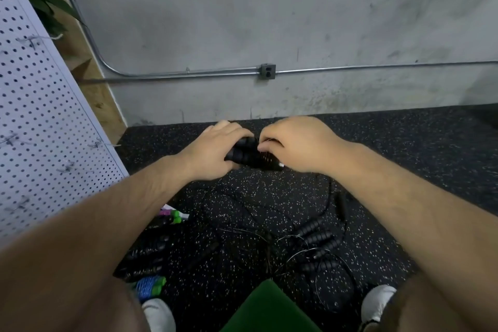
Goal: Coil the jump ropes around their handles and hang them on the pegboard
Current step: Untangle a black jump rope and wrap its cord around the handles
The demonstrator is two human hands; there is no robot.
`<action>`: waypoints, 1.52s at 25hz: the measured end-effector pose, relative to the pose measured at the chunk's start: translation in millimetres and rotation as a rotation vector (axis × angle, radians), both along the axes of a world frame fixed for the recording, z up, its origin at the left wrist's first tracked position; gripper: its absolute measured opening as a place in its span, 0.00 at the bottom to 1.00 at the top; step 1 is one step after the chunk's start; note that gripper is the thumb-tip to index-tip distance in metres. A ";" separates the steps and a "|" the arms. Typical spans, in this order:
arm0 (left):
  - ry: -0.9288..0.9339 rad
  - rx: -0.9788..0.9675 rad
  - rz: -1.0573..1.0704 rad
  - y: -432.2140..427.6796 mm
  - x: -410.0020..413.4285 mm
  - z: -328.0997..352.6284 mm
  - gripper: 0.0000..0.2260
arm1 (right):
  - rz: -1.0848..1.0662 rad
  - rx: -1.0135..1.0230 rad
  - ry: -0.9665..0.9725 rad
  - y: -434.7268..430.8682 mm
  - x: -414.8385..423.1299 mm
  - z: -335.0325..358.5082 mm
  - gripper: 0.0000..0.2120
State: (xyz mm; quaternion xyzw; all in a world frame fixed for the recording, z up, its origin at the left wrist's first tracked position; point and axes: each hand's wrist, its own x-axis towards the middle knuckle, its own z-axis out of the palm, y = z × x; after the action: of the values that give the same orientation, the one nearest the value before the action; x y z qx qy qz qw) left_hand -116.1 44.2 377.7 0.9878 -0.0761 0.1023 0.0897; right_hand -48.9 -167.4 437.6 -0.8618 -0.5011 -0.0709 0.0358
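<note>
- A green pad [265,307] lies nearest the camera, well short of the held handles [246,155], between two white shoes [159,314].
- Just short of the left shoe, and well short and to the left of the held handles, sits a blue rope [148,287] already wound round green handles. It looks finished and set aside for hanging.
- More black ribbed handles lie on the speckled floor [404,170] below the held handles, one cluster down to the left [147,252] and one down to the right [320,240]. Thin wires loop loosely between them, so these ropes appear not yet coiled.
- A pink-and-green rope [172,215] lies down and to the left of the held handles, partly hidden by the left forearm.
- The left hand [215,148] has its fingers curled round the held handles, probably keeping the pair together as a core for winding.
- The right hand [293,143] pinches the thin cable [269,139] between thumb and forefinger at the upper end of the held handles, seemingly feeding turns onto them. How many turns are on is too blurred to tell.
- The pegboard [40,116] stands to the left of the held handles, within reach for hanging. Its small hooks hold nothing.
- Beyond the held handles, a metal conduit and outlet box [267,71] run along the concrete wall.
</note>
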 end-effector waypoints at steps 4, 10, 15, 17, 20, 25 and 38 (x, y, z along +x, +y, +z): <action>0.038 -0.071 -0.097 -21.7 -7.6 6.5 0.30 | -0.003 0.068 0.126 -14.2 35.1 5.9 0.08; 0.109 -0.471 -0.106 -42.2 -31.1 25.3 0.37 | -0.017 0.569 0.850 -22.0 54.6 -8.4 0.06; -0.071 -0.508 0.051 -38.2 -29.3 35.2 0.34 | -0.184 0.341 1.013 2.4 6.1 -44.1 0.13; -0.090 -0.385 0.103 -28.6 -24.4 32.6 0.33 | -0.147 0.334 1.106 15.4 -9.5 -56.8 0.15; -0.122 -0.250 0.140 -9.7 -15.6 26.6 0.30 | -0.117 0.293 1.071 28.0 -26.6 -54.4 0.15; -0.068 -0.117 0.169 10.1 -7.8 14.3 0.31 | -0.088 -0.094 0.834 21.9 -49.7 -29.8 0.16; 0.051 -0.143 -0.137 -38.6 -25.5 23.4 0.28 | 0.055 0.134 0.085 -14.1 35.0 22.5 0.10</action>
State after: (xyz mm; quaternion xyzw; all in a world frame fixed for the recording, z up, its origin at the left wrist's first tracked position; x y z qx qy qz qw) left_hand -141.6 5.6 401.1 0.9736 -0.1338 0.0761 0.1686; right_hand -13.8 -181.5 460.1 -0.8455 -0.5169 -0.0664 0.1166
